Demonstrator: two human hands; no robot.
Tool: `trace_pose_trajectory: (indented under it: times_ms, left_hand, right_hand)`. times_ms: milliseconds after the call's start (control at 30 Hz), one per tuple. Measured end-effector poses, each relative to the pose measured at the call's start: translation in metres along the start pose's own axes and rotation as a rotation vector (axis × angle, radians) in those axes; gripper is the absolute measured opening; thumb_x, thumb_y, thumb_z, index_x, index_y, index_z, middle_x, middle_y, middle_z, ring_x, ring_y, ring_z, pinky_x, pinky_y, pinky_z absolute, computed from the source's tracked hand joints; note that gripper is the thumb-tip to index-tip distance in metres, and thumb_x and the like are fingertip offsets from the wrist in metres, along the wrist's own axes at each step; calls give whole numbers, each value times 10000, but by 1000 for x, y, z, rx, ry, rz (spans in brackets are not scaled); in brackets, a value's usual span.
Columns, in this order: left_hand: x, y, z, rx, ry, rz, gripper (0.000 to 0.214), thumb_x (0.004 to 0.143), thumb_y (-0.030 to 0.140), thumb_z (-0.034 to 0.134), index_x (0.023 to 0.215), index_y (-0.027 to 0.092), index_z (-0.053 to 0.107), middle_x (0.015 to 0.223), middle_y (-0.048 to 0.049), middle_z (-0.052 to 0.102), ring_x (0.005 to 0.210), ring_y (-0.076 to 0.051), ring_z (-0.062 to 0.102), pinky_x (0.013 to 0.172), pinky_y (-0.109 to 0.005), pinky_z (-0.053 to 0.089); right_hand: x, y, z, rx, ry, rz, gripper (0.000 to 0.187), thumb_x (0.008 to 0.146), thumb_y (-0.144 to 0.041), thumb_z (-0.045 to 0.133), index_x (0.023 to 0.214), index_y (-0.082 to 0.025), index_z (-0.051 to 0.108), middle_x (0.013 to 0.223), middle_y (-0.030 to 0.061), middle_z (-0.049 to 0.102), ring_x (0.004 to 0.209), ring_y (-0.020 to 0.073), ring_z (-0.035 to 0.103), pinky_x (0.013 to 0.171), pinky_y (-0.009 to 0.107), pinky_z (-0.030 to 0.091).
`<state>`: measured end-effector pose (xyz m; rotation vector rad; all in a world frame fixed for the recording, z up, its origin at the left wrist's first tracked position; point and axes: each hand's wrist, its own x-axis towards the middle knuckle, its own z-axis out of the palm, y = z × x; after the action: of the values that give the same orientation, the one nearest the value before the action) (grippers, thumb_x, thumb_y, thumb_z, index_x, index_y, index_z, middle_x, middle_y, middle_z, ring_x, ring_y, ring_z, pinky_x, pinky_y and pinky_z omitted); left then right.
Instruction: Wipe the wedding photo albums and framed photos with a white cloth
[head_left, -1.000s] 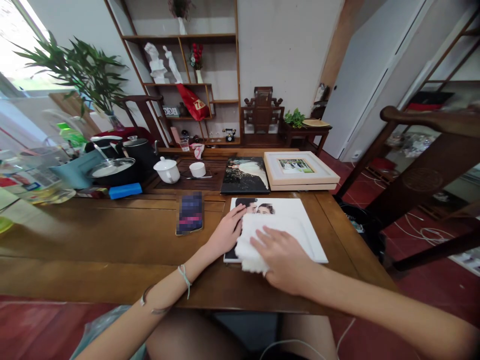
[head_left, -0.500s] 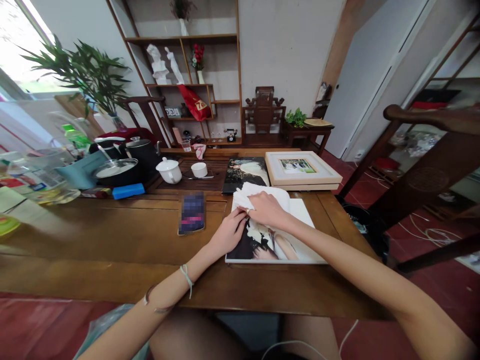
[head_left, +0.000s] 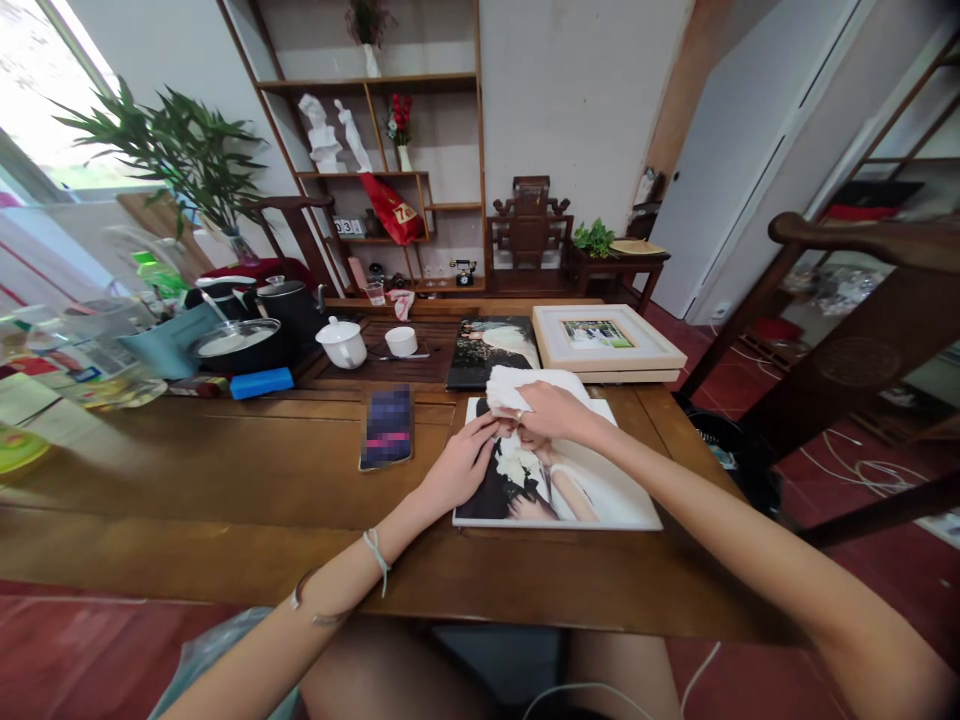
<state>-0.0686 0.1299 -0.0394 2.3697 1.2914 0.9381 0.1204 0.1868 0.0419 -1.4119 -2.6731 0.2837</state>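
A large photo print with a white edge lies flat on the wooden table in front of me. It shows a person in a white dress beside a dark suit. My left hand rests on its left side, fingers stretched out and lying flat. My right hand presses a bunched white cloth onto the upper part of the photo, its fingers partly hidden in the folds. The fingertips of both hands are close together near the photo's upper left.
Behind the photo lie a dark photo album and stacked pale picture frames. A phone is to the left, beyond it a white lidded cup, a small bowl and a blue block. A wooden chair stands at right.
My right hand has slid slightly to the right with the white cloth, uncovering more of the photo's upper left. My left hand has stayed almost in place.
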Motion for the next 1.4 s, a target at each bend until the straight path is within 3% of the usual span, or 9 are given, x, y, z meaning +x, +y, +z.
trace_pose_trajectory:
  times_ms: [133,233,333,467,733,867,1167,1267,1400]
  left_hand:
    - [-2,-3,3,8,1,-30,376,978,227,358,1284,133,554,1403,-137,512,1324,-243,465,1128,-455,365]
    - [-2,-3,3,-1,13,-41,379,978,242,362,1293,133,541,1400,-137,516,1328,-235,463,1137,-444,354]
    - [-1,-4,3,-6,10,-62,388,978,248,355,1312,137,519,1411,-142,502,1325,-240,466,1130,-457,359]
    - [-1,-7,2,-48,4,-44,402,968,222,341,1316,131,521,1448,-159,454,1363,-248,415,1145,-470,332]
    - [-3,-14,3,-79,-55,-38,500,891,213,495,1388,160,474,1487,-150,412,1400,-288,353,1148,-516,305]
    - [-3,-11,2,-82,-48,-24,469,898,194,460,1364,159,500,1476,-144,430,1397,-270,362,1147,-493,316]
    - [1,-4,-1,-20,-40,-74,420,944,294,433,1325,140,517,1463,-142,449,1382,-262,391,1146,-478,323]
    - [0,-3,0,-14,-35,-64,396,955,275,410,1317,157,519,1472,-128,441,1400,-255,361,1148,-475,322]
    - [-1,-4,1,-46,-45,-27,415,954,194,349,1334,137,506,1484,-142,419,1414,-239,335,1160,-451,312]
  right_hand:
    - [-20,24,9,-61,84,32,285,845,-191,459,1054,-140,647,1165,143,665,1068,267,599,843,307,430]
    - [-30,25,19,-124,107,13,405,827,-170,471,1208,-118,599,1305,165,584,1237,300,490,1002,389,363]
    - [-39,8,28,-180,115,-4,564,808,-178,509,1368,-116,483,1425,188,466,1352,348,348,1093,504,246]
    - [-64,-24,33,-173,28,-97,668,777,-181,558,1425,-111,413,1498,209,361,1410,373,237,1128,556,164]
    - [-131,-73,35,-81,-72,-252,712,770,-276,613,1430,-109,403,1497,248,347,1414,417,215,1125,605,173]
    - [-119,-62,33,-63,-70,-201,698,766,-240,599,1432,-146,414,1512,198,354,1417,382,235,1138,561,190]
    - [-37,-2,27,-173,58,37,646,816,-204,514,1447,-144,387,1501,187,373,1384,365,299,1106,545,224]
    - [-34,-7,31,-225,78,50,641,819,-210,523,1439,-114,391,1491,224,369,1382,401,284,1092,584,213]
    - [-58,-33,40,-273,54,-1,708,789,-208,584,1447,-68,364,1492,282,335,1389,453,246,1075,646,196]
